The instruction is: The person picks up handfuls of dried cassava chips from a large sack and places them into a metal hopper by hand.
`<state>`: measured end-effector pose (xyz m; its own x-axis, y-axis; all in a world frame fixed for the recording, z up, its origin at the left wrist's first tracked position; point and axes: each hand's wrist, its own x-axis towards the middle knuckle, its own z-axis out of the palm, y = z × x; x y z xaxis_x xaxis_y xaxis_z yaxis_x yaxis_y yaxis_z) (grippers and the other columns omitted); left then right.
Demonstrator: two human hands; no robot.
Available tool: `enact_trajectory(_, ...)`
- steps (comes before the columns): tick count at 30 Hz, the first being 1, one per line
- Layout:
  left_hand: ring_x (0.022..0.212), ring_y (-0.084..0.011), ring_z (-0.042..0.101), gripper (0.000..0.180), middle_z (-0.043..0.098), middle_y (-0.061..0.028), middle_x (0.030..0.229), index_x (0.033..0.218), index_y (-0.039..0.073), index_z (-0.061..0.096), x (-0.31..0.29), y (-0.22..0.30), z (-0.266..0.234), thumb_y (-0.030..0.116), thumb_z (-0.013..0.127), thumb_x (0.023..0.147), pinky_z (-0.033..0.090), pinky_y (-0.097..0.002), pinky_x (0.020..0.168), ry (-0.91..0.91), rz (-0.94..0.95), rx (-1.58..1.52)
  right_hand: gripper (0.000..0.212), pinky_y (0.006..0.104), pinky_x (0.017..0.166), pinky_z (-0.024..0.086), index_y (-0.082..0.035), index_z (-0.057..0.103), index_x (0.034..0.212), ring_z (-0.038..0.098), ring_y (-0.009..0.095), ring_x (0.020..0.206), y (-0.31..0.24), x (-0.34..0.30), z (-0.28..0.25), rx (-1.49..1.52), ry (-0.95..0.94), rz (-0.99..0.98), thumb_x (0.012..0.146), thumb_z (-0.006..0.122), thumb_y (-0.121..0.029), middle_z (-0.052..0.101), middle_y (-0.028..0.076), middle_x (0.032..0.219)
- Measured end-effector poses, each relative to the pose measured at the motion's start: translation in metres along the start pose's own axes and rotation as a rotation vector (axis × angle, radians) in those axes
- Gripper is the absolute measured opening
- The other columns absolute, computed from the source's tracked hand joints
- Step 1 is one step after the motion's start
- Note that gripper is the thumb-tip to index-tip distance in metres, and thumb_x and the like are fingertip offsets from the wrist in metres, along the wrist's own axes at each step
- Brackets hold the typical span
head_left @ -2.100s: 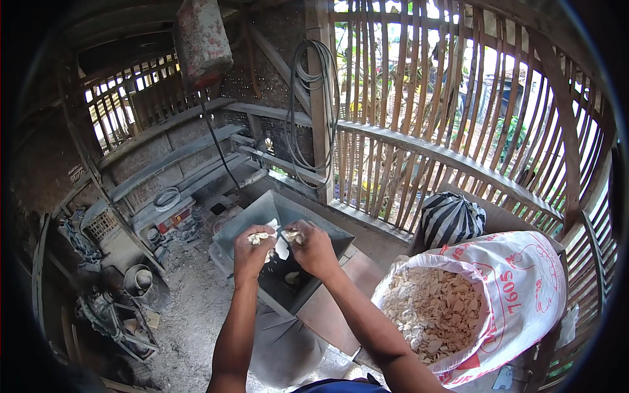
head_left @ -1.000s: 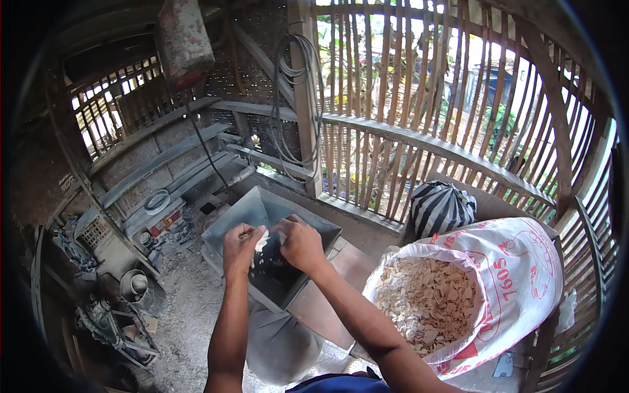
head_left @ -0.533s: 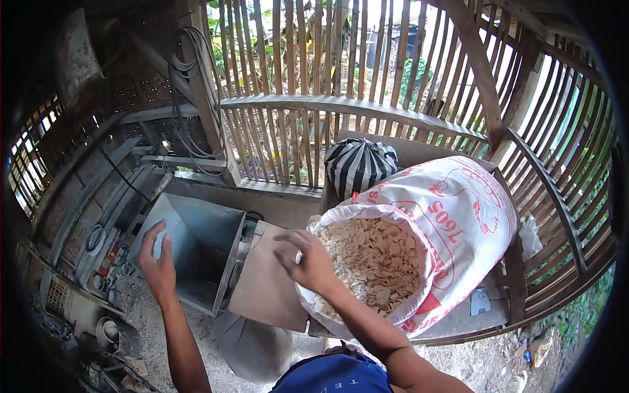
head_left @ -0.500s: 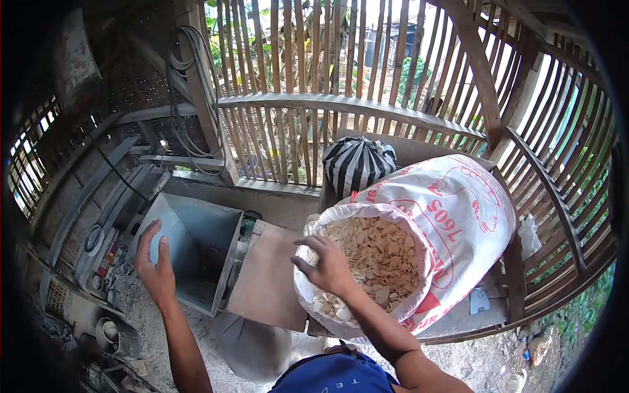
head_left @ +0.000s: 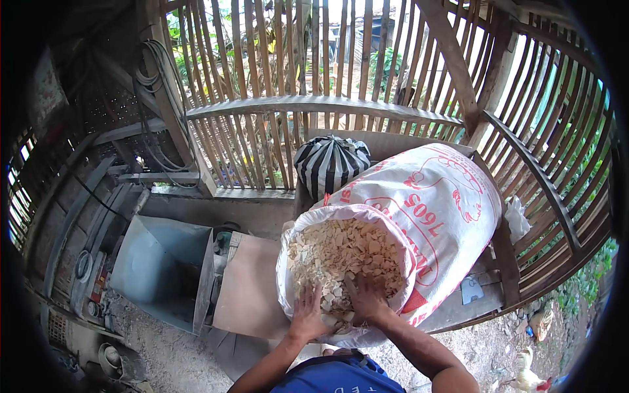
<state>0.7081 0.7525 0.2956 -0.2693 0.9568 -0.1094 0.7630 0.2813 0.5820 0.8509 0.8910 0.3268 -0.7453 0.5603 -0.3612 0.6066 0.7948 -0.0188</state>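
Observation:
A big white woven sack (head_left: 452, 209) with red printing leans toward me, its mouth rolled back and wide. Flat, pale, dried chips (head_left: 347, 245) fill the opening. My left hand (head_left: 306, 318) rests at the near left of the mouth, fingers stretched and apart against the chips. Beside it, my right hand (head_left: 367, 300) reaches in from the near right, its fingers spread and its fingertips partly sunk among the chips. Neither hand has chips lifted in it. Left of the sack stands a square sheet-metal hopper (head_left: 154, 262) with a dark bottom.
A brown board (head_left: 249, 285) lies between hopper and sack. Behind the sack sits a black-and-white striped bundle (head_left: 331, 164). Wooden slats (head_left: 314, 111) wall the far side. Coiled cable (head_left: 154, 78) hangs on a post. A white chicken (head_left: 526, 373) is on the ground at lower right.
My left hand has moved right, from over the hopper to the sack's mouth. My right hand has gone from above the sack's left rim down into the chips. The view has shifted slightly right.

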Motion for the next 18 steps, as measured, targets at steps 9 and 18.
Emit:
enact_trajectory(9, 0.145, -0.0516, 0.022, 0.128, 0.02, -0.0351, 0.156, 0.156, 0.0, 0.01, 0.056, -0.035, 0.037, 0.037, 0.091, 0.064, 0.024, -0.051, 0.121, 0.409, -0.05, -0.205, 0.116, 0.0571, 0.109, 0.037, -0.011, 0.026, 0.155, 0.037, 0.047, 0.137, 0.002, 0.058, 0.018, 0.186, 0.273, 0.125, 0.061, 0.086, -0.044, 0.034, 0.03, 0.148)
enact_trajectory(18, 0.15, -0.0441, 0.016, 0.113, 0.019, -0.0289, 0.159, 0.157, 0.002, 0.013, 0.052, -0.035, 0.027, 0.035, 0.082, 0.075, 0.018, -0.0459, 0.123, 0.554, -0.014, -0.493, 0.116, 0.0546, 0.104, 0.042, -0.004, 0.027, 0.152, 0.044, 0.048, 0.129, -0.018, 0.064, 0.043, 0.446, 0.541, 0.2, 0.059, 0.084, -0.044, 0.039, 0.028, 0.144)
